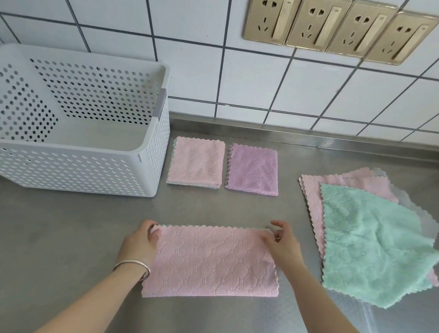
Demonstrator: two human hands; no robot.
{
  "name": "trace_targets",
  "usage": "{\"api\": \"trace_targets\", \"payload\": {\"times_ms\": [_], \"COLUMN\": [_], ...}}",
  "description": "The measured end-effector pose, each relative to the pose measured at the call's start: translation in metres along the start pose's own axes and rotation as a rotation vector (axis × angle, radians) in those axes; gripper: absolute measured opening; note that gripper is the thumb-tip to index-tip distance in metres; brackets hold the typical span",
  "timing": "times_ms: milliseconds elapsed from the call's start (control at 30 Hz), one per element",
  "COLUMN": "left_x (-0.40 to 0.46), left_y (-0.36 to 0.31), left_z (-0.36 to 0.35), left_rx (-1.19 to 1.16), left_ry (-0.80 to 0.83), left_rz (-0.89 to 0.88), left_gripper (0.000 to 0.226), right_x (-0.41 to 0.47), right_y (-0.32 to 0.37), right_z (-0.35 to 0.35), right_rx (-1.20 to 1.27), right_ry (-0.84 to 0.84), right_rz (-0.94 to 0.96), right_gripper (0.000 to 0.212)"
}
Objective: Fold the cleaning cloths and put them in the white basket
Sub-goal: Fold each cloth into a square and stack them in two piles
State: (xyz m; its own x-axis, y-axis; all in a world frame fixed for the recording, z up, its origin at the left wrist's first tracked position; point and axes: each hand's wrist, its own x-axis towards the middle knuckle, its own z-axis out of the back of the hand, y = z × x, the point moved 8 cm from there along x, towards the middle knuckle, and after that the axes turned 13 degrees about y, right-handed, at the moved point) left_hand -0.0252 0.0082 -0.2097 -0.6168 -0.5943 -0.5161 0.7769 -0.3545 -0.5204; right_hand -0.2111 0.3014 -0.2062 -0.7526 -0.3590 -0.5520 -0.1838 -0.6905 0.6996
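Mid-fold on the pink quilted microfibre cleaning cloth [210, 262], lying as a long half-folded rectangle near the front edge of the steel counter [51, 245]. Left hand [140, 241] pinching the cloth's far-left corner, grip clamped on the scalloped edge. Right hand [283, 245] pinching the far-right corner, thumb and forefinger closed on the fabric, other fingers lifted clear.

Toward the back edge: a folded pink square [196, 162] just beside the white perforated plastic basket [70, 166], then a folded lilac square [253, 170] next to it. Nothing visible inside the basket. Over by the right edge, a loose heap waiting, mint-green cloth [374, 244] on top of more pink ones [312, 199].

Step in hand, by the look of it: squaring up the first fold. Next move probably a second fold, one short end carried across onto the other, corners matched, then pressed flat.
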Motion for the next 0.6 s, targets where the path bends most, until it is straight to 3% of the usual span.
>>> {"api": "trace_targets", "payload": {"times_ms": [167,200,267,433,600], "left_x": [-0.009,-0.013,-0.023,-0.047,-0.043], "left_y": [-0.002,-0.007,-0.025,-0.067,-0.051], "left_z": [0.012,0.013,0.004,-0.080,-0.107], "left_rx": [-0.229,-0.213,0.045,0.685,0.826], "left_ry": [-0.167,-0.212,-0.266,0.055,0.178], "left_rz": [-0.010,-0.059,-0.212,-0.560,-0.495], "left_gripper": [0.038,0.045,0.049,0.056,0.076], "right_x": [-0.018,-0.024,-0.037,-0.068,-0.078], "right_y": [-0.012,-0.017,-0.024,-0.036,-0.051], "right_z": [0.005,0.005,0.002,-0.018,-0.032], "right_rx": [0.116,0.146,0.124,-0.034,-0.088], "right_ry": [-0.119,-0.158,-0.229,-0.280,-0.166], "right_rz": [-0.034,-0.053,-0.082,-0.183,-0.348], "right_gripper": [0.047,0.046,0.045,0.050,0.062]}}
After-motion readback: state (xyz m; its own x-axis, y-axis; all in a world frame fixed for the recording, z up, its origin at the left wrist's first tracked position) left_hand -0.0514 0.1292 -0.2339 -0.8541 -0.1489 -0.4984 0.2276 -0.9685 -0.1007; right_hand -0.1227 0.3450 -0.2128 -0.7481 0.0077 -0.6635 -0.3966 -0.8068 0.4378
